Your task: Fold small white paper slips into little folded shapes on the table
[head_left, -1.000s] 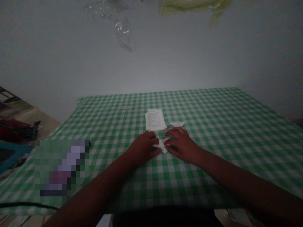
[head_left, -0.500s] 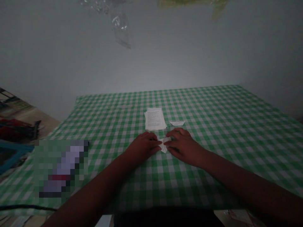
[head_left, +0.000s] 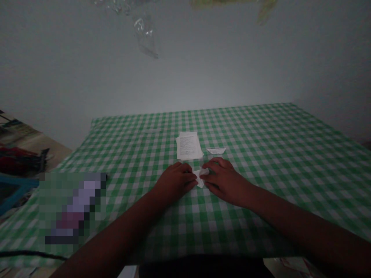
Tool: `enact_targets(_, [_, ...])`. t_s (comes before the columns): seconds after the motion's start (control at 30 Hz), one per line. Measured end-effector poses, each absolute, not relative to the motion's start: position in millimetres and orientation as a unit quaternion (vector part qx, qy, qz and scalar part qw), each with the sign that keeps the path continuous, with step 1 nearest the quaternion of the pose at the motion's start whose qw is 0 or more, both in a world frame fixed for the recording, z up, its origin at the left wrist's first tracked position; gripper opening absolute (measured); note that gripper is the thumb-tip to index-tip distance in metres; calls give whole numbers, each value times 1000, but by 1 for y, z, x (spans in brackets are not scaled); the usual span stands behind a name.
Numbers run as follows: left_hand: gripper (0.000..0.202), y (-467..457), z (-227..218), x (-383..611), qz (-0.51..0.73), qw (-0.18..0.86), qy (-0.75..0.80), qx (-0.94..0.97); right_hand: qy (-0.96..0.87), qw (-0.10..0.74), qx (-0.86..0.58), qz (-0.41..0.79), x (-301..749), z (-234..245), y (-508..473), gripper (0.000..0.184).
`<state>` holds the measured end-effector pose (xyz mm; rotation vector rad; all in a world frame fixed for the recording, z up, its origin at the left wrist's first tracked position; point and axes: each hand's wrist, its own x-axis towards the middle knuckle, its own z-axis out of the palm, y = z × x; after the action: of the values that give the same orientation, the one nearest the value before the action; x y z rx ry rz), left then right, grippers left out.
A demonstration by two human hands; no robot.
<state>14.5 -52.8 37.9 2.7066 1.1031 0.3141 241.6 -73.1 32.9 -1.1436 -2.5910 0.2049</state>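
- White folded paper (head_left: pixel 201 178) lies on the gingham-covered counter (head_left: pixel 261 146) directly in front of you, between your two hands, with one small corner pointing toward you.
- Your left hand (head_left: pixel 174 183) has its fingers together against the paper's left end, while your right hand (head_left: pixel 224 182) comes in from the other side, with its fingers over the right end.
- Both grips look pressed together and down on the paper, apparently to keep its creases flat and stop it from sliding.
- Printed sheets (head_left: pixel 189 146) lie in a tidy stack just beyond your hands, with a small white paper slip (head_left: pixel 216 151) nearby. Their spot seems to keep them within reach but clear of your hands.
- Toward the left of the counter, a pixelated object (head_left: pixel 72 208) is too blurred to identify. A black cable (head_left: pixel 29 254) runs along the near left edge.
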Motion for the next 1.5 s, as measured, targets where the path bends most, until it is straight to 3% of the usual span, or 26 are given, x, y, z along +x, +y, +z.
enact_targets(0.3, [17,-55,31,20,125,99,412,897,-909,123,-398,25,236,32,-79,28])
enact_targets(0.63, [9,-52,32,20,133,131,418,889,-934,101,-332,84,241,44,-79,29])
enact_targets(1.03, [9,-47,33,15,123,143,393,900,-943,38,-329,-35,233,42,-94,30])
enact_targets(1.23, [19,-49,37,11,131,162,391,897,-949,37,-312,-2,240,46,-94,27])
enact_targets(1.5, [15,-52,32,16,149,131,397,896,-940,44,-328,86,247,50,-85,30])
